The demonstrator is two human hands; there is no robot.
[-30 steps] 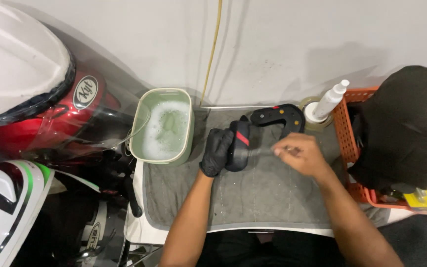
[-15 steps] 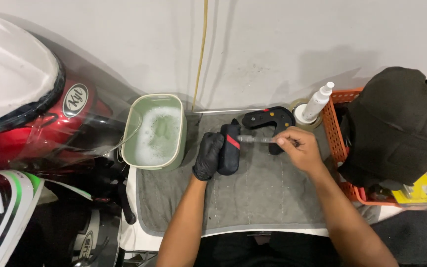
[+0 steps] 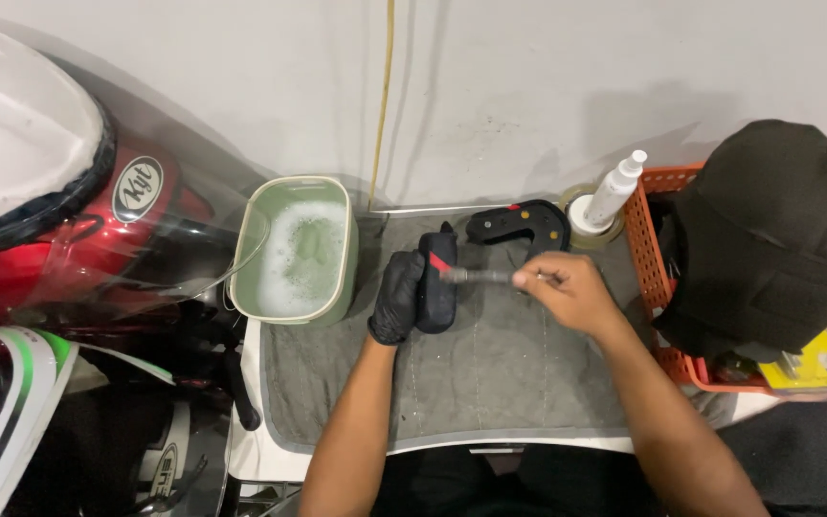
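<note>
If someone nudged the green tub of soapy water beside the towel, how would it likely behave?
The tub looks fairly full of foamy water, so it would probably feel heavy and slosh rather than slide freely. Its wide, low shape suggests it is unlikely to tip. Any wet rim may be slippery, and the left hand sits right beside it.

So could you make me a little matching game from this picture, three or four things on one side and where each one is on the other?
Things:
1. green tub
2. spray bottle
3. black pad
4. thin brush

Places or states:
a. held in the gloved left hand
b. pinched in the bare right hand
c. filled with foamy water, left of the grey towel
d. standing beside the orange basket

Pairs: 1-c, 2-d, 3-a, 4-b
</note>
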